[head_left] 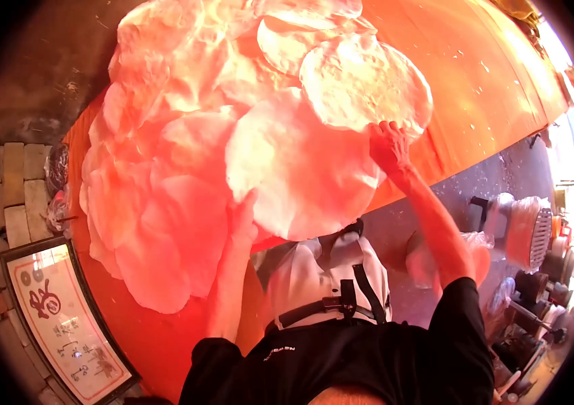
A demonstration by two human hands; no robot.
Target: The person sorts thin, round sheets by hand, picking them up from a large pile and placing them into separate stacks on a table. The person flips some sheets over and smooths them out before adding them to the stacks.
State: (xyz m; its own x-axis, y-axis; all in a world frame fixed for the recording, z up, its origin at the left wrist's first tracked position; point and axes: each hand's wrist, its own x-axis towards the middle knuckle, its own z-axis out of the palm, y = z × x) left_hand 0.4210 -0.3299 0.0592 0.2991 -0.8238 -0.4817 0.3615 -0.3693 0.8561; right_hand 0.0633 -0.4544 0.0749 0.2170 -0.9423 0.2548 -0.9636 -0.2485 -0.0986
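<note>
Large, thin, pale round sheets (158,202) lie overlapping in a heap on an orange cloth (476,88). The nearest round sheet (307,169) lies in front of me, its lower edge by my lap. My left hand (243,219) is at its lower left edge, fingers pointing up; whether they grip the edge cannot be made out. Higher up on the right, my right hand (389,145) has its fingers curled at the lower edge of another round sheet (368,84), which overlaps the nearest one. Strong orange light washes out the details.
A framed panel with dark writing (67,324) leans by bricks (13,175) at the lower left. On the right stand a plastic-wrapped stool-like object (526,229) and assorted metal equipment (536,317). Plastic bags (57,209) lie beside the cloth's left edge.
</note>
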